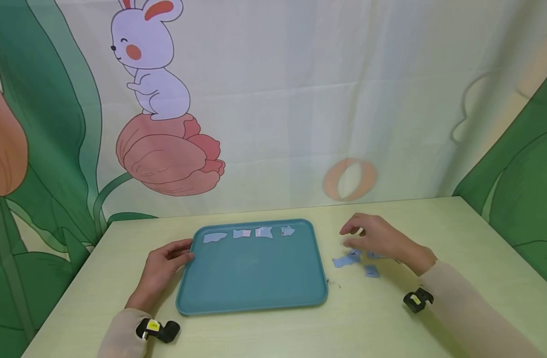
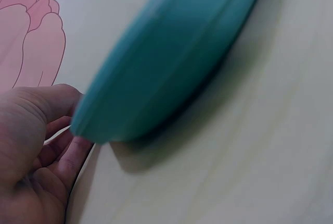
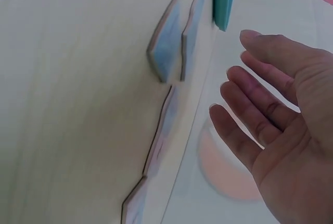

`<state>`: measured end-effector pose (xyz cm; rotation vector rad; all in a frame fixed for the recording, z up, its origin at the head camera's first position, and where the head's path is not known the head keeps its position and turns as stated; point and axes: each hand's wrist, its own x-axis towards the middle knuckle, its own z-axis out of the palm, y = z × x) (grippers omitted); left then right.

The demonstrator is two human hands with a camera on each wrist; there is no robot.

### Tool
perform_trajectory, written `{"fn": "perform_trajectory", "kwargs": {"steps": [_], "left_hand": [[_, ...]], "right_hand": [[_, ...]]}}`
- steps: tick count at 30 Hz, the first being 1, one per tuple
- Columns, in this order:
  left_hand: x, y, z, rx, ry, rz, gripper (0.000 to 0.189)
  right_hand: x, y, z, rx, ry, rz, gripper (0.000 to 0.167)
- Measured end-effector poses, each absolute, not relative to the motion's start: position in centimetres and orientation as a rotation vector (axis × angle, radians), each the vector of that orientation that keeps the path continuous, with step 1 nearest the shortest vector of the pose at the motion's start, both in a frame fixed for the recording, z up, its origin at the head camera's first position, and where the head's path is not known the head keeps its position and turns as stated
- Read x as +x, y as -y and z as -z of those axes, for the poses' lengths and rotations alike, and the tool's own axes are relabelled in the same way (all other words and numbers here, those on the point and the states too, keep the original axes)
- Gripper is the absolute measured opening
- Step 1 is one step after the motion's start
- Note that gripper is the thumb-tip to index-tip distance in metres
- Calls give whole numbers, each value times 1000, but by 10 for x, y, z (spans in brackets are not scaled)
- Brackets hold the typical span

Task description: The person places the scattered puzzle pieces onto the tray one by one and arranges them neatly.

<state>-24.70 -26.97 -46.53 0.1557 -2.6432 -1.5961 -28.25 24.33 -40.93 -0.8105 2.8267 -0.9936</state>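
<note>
A teal tray (image 1: 251,271) lies on the table, with several pale blue puzzle pieces (image 1: 215,237) in a row along its far side. At the tray's left edge my left hand (image 1: 162,266) holds the rim; in the left wrist view its thumb (image 2: 57,98) and fingers meet the tray's end. My right hand (image 1: 376,238) hovers over loose blue puzzle pieces (image 1: 345,260) to the right of the tray. Seen from the right wrist, the right hand (image 3: 276,104) has loosely bent fingers with nothing between them, above the thin flat pieces (image 3: 165,47).
A light wooden table (image 1: 273,333) carries everything. Behind it hangs a curtain (image 1: 273,124) printed with a rabbit and flowers. A single square blue piece (image 1: 371,271) lies nearer than the other loose ones. Small dark specks sit by the tray's right edge.
</note>
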Motion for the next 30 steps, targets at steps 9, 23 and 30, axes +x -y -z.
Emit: {"fn": "perform_trajectory", "kwargs": {"steps": [9, 23, 30], "left_hand": [[-247, 269, 465, 151, 2638, 1604, 44], [-246, 270, 464, 163, 2639, 1582, 44], [-245, 269, 464, 168, 2650, 1568, 44]], "right_hand": [[-276, -257, 412, -823, -2764, 928, 26], [-275, -264, 420, -1053, -2750, 798, 26], [-274, -264, 419, -1064, -2748, 734, 26]]}}
